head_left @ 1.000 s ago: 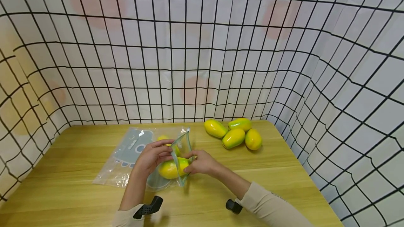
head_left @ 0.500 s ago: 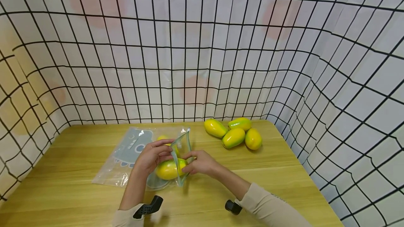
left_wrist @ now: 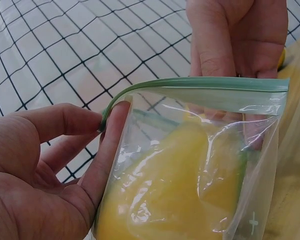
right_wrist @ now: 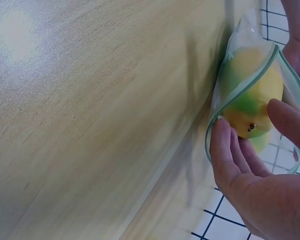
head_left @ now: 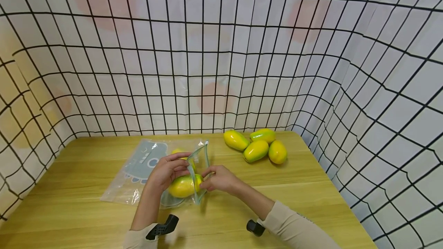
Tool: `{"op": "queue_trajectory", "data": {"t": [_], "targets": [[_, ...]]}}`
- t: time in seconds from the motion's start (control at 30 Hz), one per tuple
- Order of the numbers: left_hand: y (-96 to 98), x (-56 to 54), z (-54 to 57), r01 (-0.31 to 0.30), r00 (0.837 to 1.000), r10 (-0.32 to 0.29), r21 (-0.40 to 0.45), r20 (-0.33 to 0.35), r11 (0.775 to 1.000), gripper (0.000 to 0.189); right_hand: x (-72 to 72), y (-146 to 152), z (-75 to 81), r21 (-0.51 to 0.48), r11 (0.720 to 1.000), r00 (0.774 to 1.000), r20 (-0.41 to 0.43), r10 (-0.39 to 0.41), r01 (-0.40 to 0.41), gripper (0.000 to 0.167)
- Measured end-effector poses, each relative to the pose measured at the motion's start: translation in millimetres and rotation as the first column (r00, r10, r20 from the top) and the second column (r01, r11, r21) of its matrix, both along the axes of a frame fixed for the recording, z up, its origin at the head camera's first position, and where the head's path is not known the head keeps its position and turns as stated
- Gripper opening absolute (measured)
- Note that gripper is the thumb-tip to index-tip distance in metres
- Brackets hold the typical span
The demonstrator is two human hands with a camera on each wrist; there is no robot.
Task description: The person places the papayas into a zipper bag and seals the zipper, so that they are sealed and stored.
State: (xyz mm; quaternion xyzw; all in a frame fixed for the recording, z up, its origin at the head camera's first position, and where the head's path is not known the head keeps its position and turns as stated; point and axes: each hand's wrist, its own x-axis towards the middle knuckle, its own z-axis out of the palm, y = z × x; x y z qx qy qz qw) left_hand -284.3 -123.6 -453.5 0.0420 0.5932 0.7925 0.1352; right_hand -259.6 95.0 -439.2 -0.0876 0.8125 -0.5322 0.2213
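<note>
A clear zip bag (head_left: 140, 160) with a grey-blue cartoon print lies on the table, its green-edged mouth spread towards the right. My left hand (head_left: 169, 170) pinches the zip edge (left_wrist: 155, 82) between thumb and finger, other fingers inside the mouth. A yellow-green mango (head_left: 182, 186) sits mostly within the bag near the opening, stem end facing right. Around that end my right hand (head_left: 220, 180) holds thumb and fingers, reaching through the mouth; the right wrist view shows the thumb against the mango (right_wrist: 252, 95). Another mango (head_left: 178, 151) lies deeper in the bag, partly hidden by my left hand.
Several more mangoes (head_left: 256, 151) lie grouped at the back right of the wooden table (head_left: 277, 199). Black wire mesh (head_left: 214, 76) over pale cloth walls the back and both sides. Each sleeved forearm bears a black wrist camera (head_left: 255, 227).
The mango near the mouth has slid a little left, deeper into the bag, with my right fingertips following slightly. My left hand keeps its place on the bag edge.
</note>
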Motion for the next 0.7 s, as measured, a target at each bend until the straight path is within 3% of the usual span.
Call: {"op": "queue_trajectory", "data": {"t": [0.7], "targets": [[2.2, 2.2, 5.9, -0.002, 1.0, 0.002, 0.005, -0.013, 1.0, 0.044, 3.3, -5.8, 2.6, 0.014, 1.0, 1.0, -0.012, -0.003, 0.003, 0.037]]}}
